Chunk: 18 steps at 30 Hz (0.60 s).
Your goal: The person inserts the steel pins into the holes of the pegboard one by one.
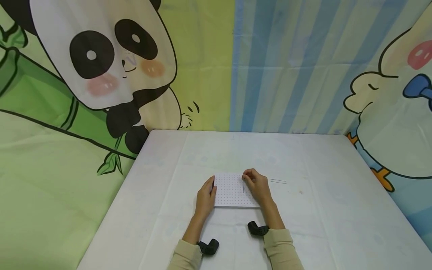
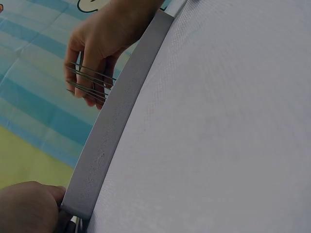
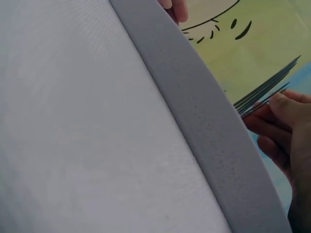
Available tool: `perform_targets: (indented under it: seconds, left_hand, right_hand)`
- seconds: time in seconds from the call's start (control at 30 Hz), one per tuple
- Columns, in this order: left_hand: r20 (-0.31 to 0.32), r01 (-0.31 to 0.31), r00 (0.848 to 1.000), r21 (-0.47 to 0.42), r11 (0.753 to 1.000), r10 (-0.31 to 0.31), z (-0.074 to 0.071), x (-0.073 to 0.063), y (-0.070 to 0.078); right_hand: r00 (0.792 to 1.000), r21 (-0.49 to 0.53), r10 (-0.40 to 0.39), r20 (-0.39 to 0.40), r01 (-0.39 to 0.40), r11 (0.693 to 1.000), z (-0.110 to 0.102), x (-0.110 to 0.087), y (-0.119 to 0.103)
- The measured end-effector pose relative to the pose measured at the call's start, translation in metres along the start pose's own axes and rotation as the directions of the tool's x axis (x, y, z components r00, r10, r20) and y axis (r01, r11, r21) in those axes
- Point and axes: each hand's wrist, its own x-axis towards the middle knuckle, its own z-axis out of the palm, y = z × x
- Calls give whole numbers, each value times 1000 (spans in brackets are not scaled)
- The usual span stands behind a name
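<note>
A white board with rows of small holes lies flat on the table. At its left edge my left hand holds the board, fingers along the side and thumb near the top. Something dark shows between thumb and fingers; I cannot tell what. Over the board's right part, my right hand pinches a thin metal rod between thumb and fingertips. Several similar thin rods stand upright in a close row beside it. In the left wrist view the board's thick grey edge hides their lower ends.
Two thin rods lie on the white tablecloth to the right of the board. Black wrist mounts sit on both forearms. A panda-printed curtain hangs behind the table.
</note>
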Motion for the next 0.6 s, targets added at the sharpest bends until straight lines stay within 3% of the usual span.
perform_targets:
  seconds: [0.33,0.6]
  left_hand:
    - [13,20,1000,2,1000,-20,0,1,0]
    - [10,1,1000,5,1000,-1,0,-1,-1]
  right_hand:
    - [999,-67,-35,-5,34,997,1,2,1]
    - [1000,-59,-11,21,12,998,-2,-2,1]
